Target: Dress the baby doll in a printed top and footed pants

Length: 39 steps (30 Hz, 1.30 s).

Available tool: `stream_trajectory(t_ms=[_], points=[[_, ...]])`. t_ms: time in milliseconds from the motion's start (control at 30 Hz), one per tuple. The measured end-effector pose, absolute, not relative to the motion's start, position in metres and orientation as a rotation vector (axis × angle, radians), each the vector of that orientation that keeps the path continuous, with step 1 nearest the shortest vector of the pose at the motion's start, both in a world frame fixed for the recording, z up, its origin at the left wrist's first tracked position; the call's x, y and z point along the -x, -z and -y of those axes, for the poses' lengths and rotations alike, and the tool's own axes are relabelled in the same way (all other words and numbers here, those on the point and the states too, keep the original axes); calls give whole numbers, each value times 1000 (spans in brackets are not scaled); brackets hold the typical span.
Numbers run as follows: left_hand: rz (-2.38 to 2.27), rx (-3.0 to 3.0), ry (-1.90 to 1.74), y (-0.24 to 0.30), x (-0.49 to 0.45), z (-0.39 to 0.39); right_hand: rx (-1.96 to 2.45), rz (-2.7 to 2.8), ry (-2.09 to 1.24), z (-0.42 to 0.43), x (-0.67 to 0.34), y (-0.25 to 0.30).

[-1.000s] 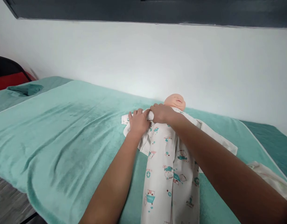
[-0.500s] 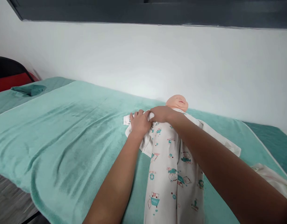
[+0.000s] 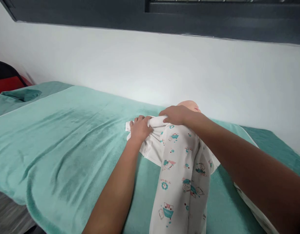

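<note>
A baby doll (image 3: 192,106) lies on its back on a teal blanket (image 3: 67,139), dressed in a white sleepsuit (image 3: 181,169) printed with small cartoon figures. My left hand (image 3: 139,128) is closed on the sleepsuit's sleeve at the doll's shoulder. My right hand (image 3: 175,114) grips the bunched white cloth right beside it, just below the doll's head. Most of the head is hidden behind my right hand.
The blanket covers a bed against a white wall (image 3: 164,68). A folded dark green cloth (image 3: 21,94) lies at the far left, beside a red and black object (image 3: 6,79). More white cloth (image 3: 257,213) lies under my right forearm. The bed's edge runs along the lower left.
The doll's upper body has tilted up and toward me, its head now mostly behind my right hand. Both hands keep their grip at the shoulder.
</note>
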<state>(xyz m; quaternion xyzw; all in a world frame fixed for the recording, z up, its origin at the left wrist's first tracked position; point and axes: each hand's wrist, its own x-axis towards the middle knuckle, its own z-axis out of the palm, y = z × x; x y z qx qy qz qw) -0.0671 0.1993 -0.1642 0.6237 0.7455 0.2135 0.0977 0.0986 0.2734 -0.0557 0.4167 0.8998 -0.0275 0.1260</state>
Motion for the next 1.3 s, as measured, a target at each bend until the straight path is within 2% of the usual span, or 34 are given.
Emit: stream_trajectory(t_ms=[167,433,733,1000,1167,1267,1300], points=[[-2237,-1801,-579,163,68,-197,-1362,-2631,-20,-272,-121,43],[-2340,-1755,-528,163,72,-197,-1335,-2715,9,-267,-132,38],[-2301,-1961,-620,167,68,-204,-1185,-2756,220,-267,-103,65],[-2421,-1772,-524,166,76,-207,-1315,-2822,495,-273,-114,75],[-2465,-1724,-519,168,73,-205,-1717,-2913,738,-245,-176,82],[-2484,-1725,-507,169,70,-203,-2264,-2920,889,-219,-216,115],[-2489,-1727,-504,169,69,-203,-2432,-2913,845,-213,-227,128]])
